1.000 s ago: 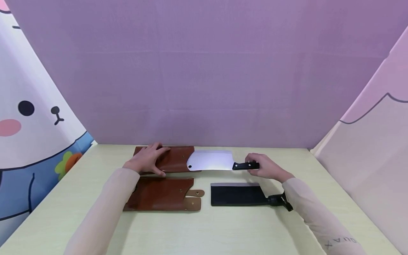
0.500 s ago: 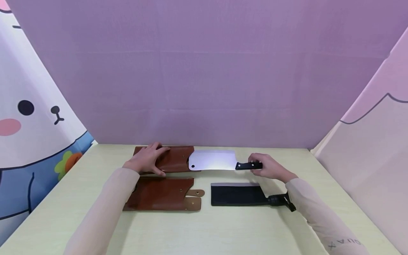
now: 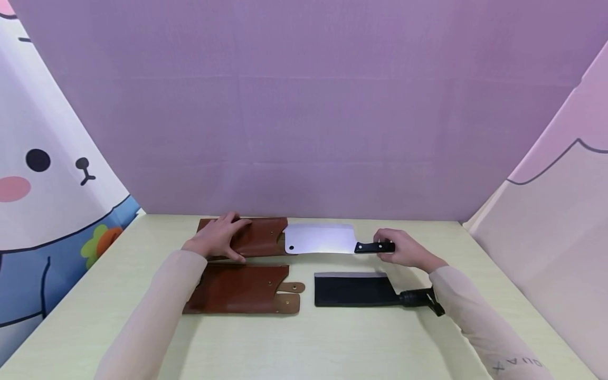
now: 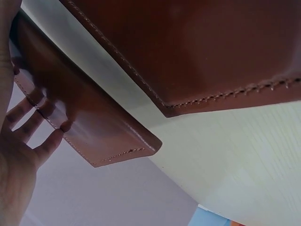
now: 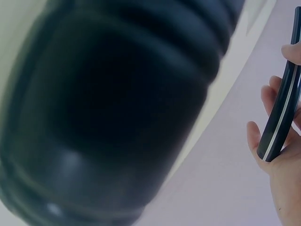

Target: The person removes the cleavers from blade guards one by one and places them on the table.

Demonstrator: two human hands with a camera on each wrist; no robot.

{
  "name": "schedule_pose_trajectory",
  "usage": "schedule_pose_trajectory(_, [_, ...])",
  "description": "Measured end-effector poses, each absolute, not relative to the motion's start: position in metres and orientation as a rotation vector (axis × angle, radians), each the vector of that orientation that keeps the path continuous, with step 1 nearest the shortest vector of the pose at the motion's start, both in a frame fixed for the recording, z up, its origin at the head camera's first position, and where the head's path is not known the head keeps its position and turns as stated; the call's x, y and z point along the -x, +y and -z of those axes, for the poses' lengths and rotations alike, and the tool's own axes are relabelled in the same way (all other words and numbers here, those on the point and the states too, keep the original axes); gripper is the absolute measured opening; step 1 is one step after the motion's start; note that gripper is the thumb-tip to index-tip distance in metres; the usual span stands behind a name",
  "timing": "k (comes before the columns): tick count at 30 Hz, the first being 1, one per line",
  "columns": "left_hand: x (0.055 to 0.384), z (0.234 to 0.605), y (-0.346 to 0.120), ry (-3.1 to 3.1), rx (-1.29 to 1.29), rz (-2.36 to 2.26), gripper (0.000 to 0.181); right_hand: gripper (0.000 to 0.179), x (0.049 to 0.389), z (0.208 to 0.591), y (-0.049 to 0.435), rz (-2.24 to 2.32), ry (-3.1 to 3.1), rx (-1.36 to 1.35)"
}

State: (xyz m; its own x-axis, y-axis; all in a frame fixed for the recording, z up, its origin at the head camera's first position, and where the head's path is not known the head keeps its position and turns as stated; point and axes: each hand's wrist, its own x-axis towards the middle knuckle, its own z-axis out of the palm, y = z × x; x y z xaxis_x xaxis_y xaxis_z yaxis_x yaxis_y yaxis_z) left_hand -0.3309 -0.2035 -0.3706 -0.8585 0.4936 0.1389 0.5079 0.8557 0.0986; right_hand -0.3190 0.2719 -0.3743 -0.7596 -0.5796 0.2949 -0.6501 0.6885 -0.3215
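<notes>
Spread across the far brown leather sheath point(image 3: 260, 235), my left hand point(image 3: 219, 236) rests with its thumb by the near edge. In the left wrist view, several fingertips touch that sheath's stitched border. My right hand point(image 3: 404, 249) grips the black riveted handle of a cleaver point(image 3: 320, 238), seen end-on in the right wrist view. Its shiny, broad blade points left, its front end just beyond the sheath's mouth. Nearer me lies a second brown sheath point(image 3: 237, 290) with tan straps. A black-bladed cleaver point(image 3: 353, 290) lies right of it, its black handle partly behind my right sleeve.
Everything lies on a pale wooden table point(image 3: 304, 343). A purple cloth wall point(image 3: 304, 105) rises at the table's back edge, and printed cloth panels stand at both sides. The dark handle point(image 5: 117, 113) of the other cleaver looms close to the right wrist camera.
The right hand has drawn the silver cleaver to the right, and its front end has left the sheath's mouth. The left hand and far sheath have shifted very slightly left.
</notes>
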Motion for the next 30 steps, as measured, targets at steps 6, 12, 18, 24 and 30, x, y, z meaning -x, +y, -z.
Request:
schedule_pose_trajectory(6, [0.33,0.371,-0.205,-2.924,0.79,0.221,0.1,0.025,0.318,0.375,0.276,-0.618,-2.735,-1.004])
schedule_pose_trajectory(12, [0.329,0.371,-0.205,-2.941,0.774,0.226,0.1,0.025,0.319,0.375,0.281,-0.61,-2.732,-0.998])
schedule_pose_trajectory(18, [0.328,0.37,-0.206,-2.948,0.772,0.227,0.099,0.025,0.318,0.373,0.285,-0.611,-2.722,-0.994])
schedule_pose_trajectory(24, [0.329,0.371,-0.206,-2.945,0.773,0.229,0.1,0.025,0.317,0.372,0.288,-0.613,-2.727,-0.975])
schedule_pose_trajectory(30, [0.329,0.37,-0.206,-2.937,0.767,0.22,0.099,0.025,0.317,0.373,0.294,-0.602,-2.717,-0.953])
